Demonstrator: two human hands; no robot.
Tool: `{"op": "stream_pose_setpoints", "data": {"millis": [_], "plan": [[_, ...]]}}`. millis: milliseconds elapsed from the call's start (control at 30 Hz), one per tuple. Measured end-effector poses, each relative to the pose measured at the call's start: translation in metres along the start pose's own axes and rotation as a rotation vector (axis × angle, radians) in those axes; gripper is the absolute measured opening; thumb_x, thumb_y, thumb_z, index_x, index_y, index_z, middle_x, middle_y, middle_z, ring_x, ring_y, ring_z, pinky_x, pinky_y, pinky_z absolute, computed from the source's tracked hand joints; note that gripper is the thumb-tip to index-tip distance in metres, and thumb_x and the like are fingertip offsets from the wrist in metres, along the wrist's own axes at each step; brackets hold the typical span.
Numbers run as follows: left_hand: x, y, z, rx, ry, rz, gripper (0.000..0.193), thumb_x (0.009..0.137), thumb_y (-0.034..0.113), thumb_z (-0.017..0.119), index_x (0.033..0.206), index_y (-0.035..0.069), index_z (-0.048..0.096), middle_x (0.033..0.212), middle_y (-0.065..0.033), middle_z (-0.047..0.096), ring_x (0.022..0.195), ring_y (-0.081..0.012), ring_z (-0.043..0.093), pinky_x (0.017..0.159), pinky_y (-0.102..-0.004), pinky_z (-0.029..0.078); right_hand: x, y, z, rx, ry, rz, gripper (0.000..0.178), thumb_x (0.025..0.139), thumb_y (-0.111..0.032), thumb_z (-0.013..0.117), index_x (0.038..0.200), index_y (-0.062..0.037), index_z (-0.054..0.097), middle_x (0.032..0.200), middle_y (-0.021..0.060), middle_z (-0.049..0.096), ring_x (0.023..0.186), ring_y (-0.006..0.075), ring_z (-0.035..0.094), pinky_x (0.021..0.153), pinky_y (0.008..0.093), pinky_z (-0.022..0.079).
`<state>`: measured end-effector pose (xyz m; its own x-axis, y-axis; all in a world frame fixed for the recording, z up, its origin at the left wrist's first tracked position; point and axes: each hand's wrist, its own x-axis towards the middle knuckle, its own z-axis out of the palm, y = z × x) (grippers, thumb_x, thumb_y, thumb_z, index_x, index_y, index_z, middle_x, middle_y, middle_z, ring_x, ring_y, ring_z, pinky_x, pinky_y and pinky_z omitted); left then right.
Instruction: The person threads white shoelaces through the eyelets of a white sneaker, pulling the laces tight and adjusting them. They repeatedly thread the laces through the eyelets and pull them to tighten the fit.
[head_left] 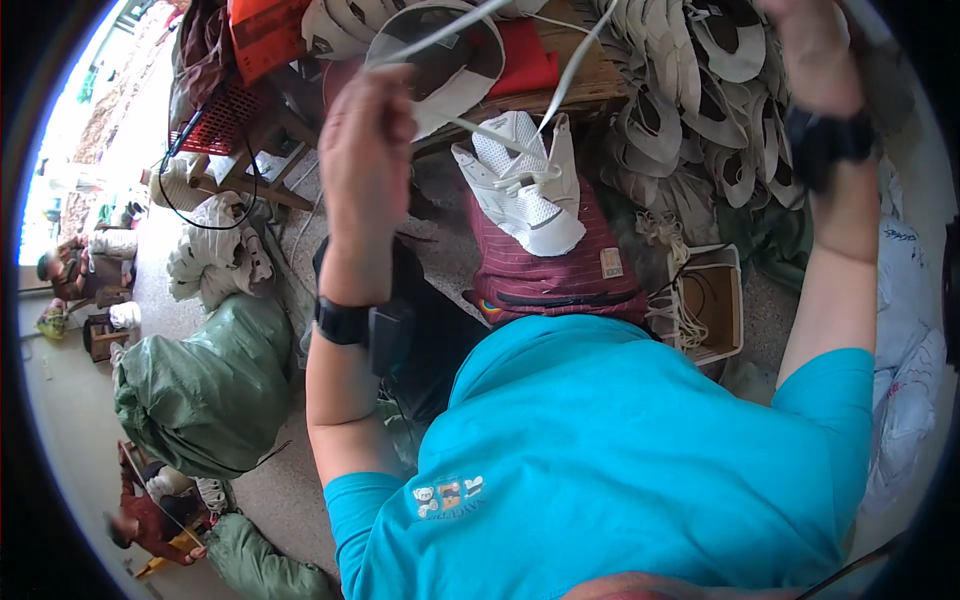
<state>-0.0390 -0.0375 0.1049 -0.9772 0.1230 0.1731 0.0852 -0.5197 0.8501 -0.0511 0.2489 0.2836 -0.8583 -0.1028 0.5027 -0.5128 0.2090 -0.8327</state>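
A white shoe upper (548, 228) lies on a maroon striped cloth (505, 270) over my lap. A pale shoelace (572, 72) is threaded partway through its eyelets. One end of the lace runs up past the top edge; the other runs toward my left hand (368, 150). That hand is raised left of the upper, fingers curled and closed on the lace, though the exact grip is partly hidden. My right hand (815, 55) is lifted far to the right at the top edge. It is blurred and partly cut off, so its fingers and anything in them cannot be made out.
Stacked shoe uppers (690, 70) hang at the far right; more lie on the wooden bench (590, 75) ahead. A white bin (725, 315) with loose laces stands at my right. At left are a green sack (205, 385), a red basket (222, 122) and other people farther off.
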Motion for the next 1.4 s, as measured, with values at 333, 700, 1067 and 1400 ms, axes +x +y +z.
{"op": "stream_pose_setpoints", "data": {"millis": [333, 700, 1067, 1400], "plan": [[0.005, 0.007, -0.046, -0.329, 0.317, -0.033, 0.024, 0.103, 0.024, 0.047, 0.102, 0.005, 0.062, 0.079, 0.0005, 0.053, 0.069, -0.0094, 0.044, 0.065, -0.0254, 0.036, -0.151, 0.177, 0.090, -0.419, -0.552, 0.048, 0.012, 0.086, -0.013, 0.068, 0.091, -0.0022, 0.065, 0.077, 0.0007, 0.058, 0.071, 0.0112, 0.055, 0.063, 0.0291, 0.046], [-0.040, 0.042, -0.189, -0.326, 0.401, 0.045, 0.027, 0.105, 0.017, 0.043, 0.107, -0.005, 0.058, 0.067, 0.0000, 0.041, 0.058, -0.0098, 0.033, 0.054, -0.0253, 0.030, -0.115, 0.188, 0.008, -0.002, -0.251, 0.423, 0.019, 0.098, -0.015, 0.053, 0.106, -0.0028, 0.065, 0.085, -0.0001, 0.065, 0.080, 0.0071, 0.059, 0.077, 0.0243, 0.047], [-0.030, 0.096, -0.235, -0.213, 0.510, 0.056, 0.019, 0.103, 0.013, 0.047, 0.090, 0.001, 0.053, 0.063, 0.0019, 0.040, 0.052, -0.0088, 0.032, 0.050, -0.0248, 0.030, -0.067, 0.184, -0.280, 0.411, 0.798, 0.444, 0.031, 0.096, -0.004, 0.052, 0.127, 0.0011, 0.054, 0.101, 0.0113, 0.066, 0.067, 0.0080, 0.050, 0.059, 0.0202, 0.039], [-0.050, 0.071, -0.272, 0.248, 0.688, -0.017, 0.027, 0.104, 0.015, 0.040, 0.118, 0.001, 0.059, 0.070, 0.0023, 0.049, 0.050, -0.0074, 0.036, 0.046, -0.0233, 0.031, -0.126, 0.239, -0.188, -0.330, 0.485, 0.531, 0.052, 0.090, -0.016, 0.058, 0.135, 0.0076, 0.044, 0.091, 0.0059, 0.071, 0.059, 0.0057, 0.050, 0.053, 0.0209, 0.040]]}}
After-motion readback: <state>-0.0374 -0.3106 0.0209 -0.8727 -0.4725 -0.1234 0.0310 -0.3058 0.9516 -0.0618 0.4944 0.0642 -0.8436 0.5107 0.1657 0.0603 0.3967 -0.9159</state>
